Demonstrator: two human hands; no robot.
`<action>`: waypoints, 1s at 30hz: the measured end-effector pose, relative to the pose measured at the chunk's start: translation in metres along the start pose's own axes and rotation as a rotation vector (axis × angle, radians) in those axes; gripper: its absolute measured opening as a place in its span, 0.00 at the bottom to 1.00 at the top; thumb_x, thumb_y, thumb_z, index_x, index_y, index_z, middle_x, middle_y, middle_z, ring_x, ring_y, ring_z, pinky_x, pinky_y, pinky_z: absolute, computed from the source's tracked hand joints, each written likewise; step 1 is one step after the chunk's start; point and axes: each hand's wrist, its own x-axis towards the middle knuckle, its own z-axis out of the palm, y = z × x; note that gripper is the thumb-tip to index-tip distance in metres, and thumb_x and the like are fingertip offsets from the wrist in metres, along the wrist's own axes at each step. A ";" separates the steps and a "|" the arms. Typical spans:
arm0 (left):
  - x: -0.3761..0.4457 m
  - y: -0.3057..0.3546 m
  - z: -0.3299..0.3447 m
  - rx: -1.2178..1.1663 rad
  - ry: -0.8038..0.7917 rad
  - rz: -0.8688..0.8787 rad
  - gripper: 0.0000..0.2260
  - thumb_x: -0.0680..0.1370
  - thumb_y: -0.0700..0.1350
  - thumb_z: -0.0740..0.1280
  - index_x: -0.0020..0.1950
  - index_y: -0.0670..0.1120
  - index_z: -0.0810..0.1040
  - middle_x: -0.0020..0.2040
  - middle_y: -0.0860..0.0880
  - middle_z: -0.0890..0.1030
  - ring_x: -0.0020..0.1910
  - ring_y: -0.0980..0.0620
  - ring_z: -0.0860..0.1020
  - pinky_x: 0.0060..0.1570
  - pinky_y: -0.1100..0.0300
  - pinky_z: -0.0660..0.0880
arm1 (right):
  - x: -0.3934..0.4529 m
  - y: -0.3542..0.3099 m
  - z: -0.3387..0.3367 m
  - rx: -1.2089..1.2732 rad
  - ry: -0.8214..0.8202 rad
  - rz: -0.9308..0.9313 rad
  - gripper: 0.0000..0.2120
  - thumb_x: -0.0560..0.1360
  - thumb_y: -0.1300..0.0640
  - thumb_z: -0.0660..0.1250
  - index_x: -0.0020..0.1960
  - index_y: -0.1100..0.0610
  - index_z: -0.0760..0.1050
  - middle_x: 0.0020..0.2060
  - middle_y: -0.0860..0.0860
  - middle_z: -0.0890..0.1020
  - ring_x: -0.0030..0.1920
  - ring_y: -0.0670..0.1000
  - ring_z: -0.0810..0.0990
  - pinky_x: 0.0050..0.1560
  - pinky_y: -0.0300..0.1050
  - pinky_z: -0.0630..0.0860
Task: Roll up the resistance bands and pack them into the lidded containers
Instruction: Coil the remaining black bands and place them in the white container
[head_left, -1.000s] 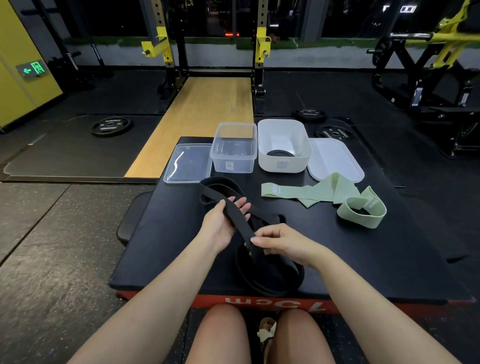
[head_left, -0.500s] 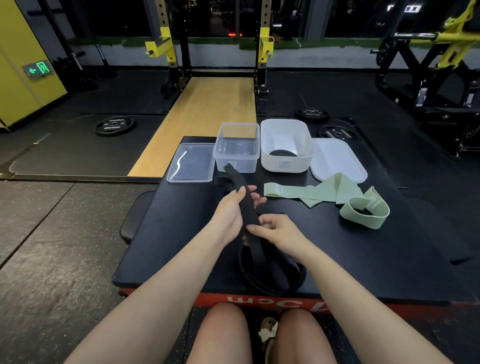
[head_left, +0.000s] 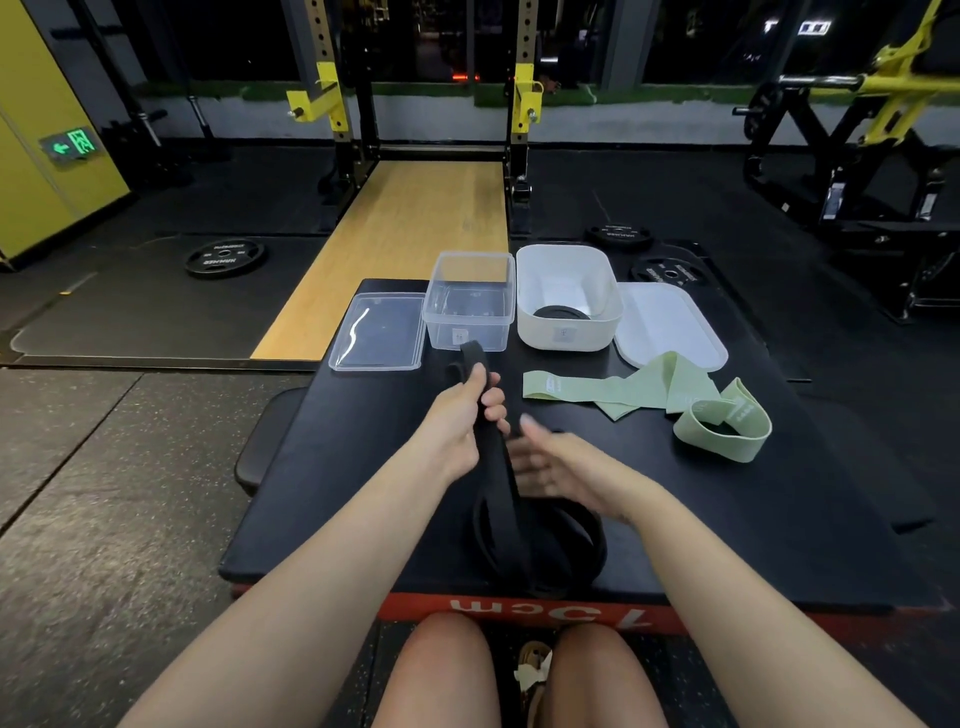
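Note:
My left hand (head_left: 460, 415) grips a long black resistance band (head_left: 498, 488) near its far end, and the rest lies in loose loops (head_left: 550, 545) at the front of the black padded box (head_left: 363, 467). Just right of the band, my right hand (head_left: 558, 465) is blurred, its fingers straight and holding nothing. A pale green band (head_left: 649, 392) lies unrolled to the right, one end looped. Behind stand a clear container (head_left: 467, 301) and a white container (head_left: 566, 296) with a rolled black band (head_left: 561, 313) inside.
The clear lid (head_left: 379, 332) lies left of the clear container, and the white lid (head_left: 670, 325) right of the white one. Weight plates (head_left: 226, 255) lie on the gym floor. A squat rack (head_left: 332, 104) stands behind. My knees are below the box's front edge.
My right hand has let go of the black band and opened beside it. My left hand has kept its grip and drawn the band's far end closer and more upright.

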 end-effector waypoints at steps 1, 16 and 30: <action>-0.005 -0.004 0.004 0.038 -0.026 -0.002 0.13 0.83 0.48 0.55 0.42 0.44 0.70 0.23 0.54 0.65 0.20 0.57 0.63 0.23 0.66 0.67 | 0.003 -0.007 0.001 0.124 0.059 -0.024 0.28 0.71 0.34 0.57 0.50 0.57 0.79 0.42 0.52 0.83 0.42 0.50 0.82 0.47 0.43 0.78; -0.018 -0.014 -0.027 0.466 -0.408 -0.303 0.37 0.77 0.67 0.43 0.61 0.38 0.74 0.52 0.42 0.80 0.56 0.46 0.77 0.61 0.56 0.70 | 0.003 -0.033 0.006 0.301 0.214 -0.246 0.12 0.79 0.56 0.61 0.44 0.60 0.80 0.38 0.53 0.85 0.37 0.49 0.84 0.39 0.40 0.79; 0.009 0.012 -0.006 0.047 -0.116 -0.109 0.11 0.82 0.46 0.56 0.45 0.43 0.73 0.27 0.53 0.72 0.23 0.58 0.71 0.31 0.63 0.73 | -0.001 -0.020 0.006 0.049 0.026 -0.049 0.20 0.79 0.44 0.58 0.52 0.60 0.78 0.45 0.56 0.84 0.45 0.53 0.84 0.50 0.45 0.80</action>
